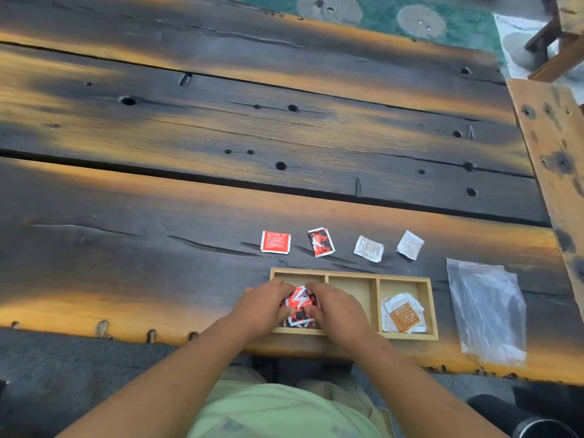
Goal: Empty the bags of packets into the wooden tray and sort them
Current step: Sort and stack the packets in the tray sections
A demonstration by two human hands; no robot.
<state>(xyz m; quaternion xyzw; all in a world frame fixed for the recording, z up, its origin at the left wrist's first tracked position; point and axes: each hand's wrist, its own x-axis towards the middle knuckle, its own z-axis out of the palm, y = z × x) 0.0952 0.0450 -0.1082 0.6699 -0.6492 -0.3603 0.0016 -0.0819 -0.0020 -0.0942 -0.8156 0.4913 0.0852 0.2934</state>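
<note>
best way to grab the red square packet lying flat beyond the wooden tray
Come from above and pinch the red square packet by its left and right edges. It lies flat and thin on the dark wooden table, clear of the red-and-black packet beside it, so both edges are free.

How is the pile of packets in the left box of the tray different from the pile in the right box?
The left pile of red, black and white packets is bunched up between the left hand and right hand; the right pile of white and orange-brown packets lies loose, untouched. Both sit in end compartments of the wooden tray.
</note>
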